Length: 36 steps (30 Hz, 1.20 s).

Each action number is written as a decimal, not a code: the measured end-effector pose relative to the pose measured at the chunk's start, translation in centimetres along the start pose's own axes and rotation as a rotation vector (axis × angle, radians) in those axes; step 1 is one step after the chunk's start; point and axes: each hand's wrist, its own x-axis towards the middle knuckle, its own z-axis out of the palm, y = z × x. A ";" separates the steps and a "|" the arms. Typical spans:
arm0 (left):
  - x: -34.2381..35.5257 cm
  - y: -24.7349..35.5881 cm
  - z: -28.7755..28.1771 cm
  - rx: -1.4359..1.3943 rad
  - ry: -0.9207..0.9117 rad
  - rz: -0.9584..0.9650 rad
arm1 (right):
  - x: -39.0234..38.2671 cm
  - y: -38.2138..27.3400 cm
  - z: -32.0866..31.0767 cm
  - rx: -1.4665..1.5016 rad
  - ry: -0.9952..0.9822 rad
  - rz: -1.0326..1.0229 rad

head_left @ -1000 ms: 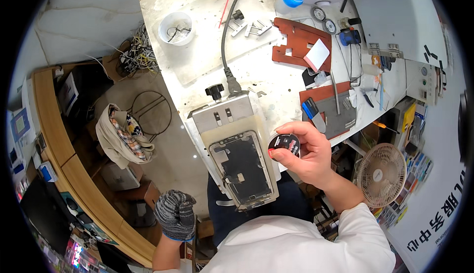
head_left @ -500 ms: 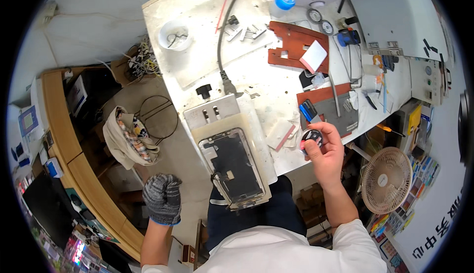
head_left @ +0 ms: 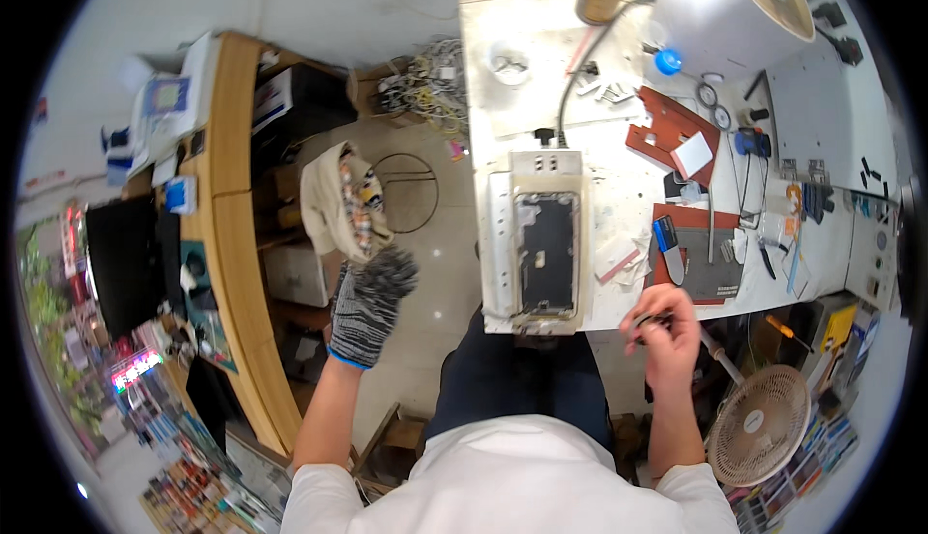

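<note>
My left hand (head_left: 372, 310) wears a grey and black knit glove with a blue cuff. It hangs over the floor left of the workbench, its fingers smeared by motion. My bare right hand (head_left: 667, 333), at the bench's front edge, has its fingers closed around a small dark round spool (head_left: 655, 320), mostly hidden by them. In front of me a phone screen assembly (head_left: 548, 254), dark inner side up, lies on a metal plate device (head_left: 547, 163) with a black knob and a cable. Neither hand touches it.
A blue tool (head_left: 667, 234) rests on a grey and brown mat (head_left: 710, 268) beyond my right hand. A white sponge-like block (head_left: 616, 260) lies beside the device. A fan (head_left: 759, 428) stands at right; a cloth-draped stool (head_left: 338, 201) is beyond my gloved hand.
The view has swung left, so the bench now sits farther right. My gloved hand has lifted and turned, its fingers blurred. My right hand still holds the spool, now turned more inward.
</note>
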 end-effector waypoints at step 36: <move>-49.2 -3.1 -22.2 -0.597 0.937 0.768 | -25.9 25.0 59.8 -0.991 -1.563 0.162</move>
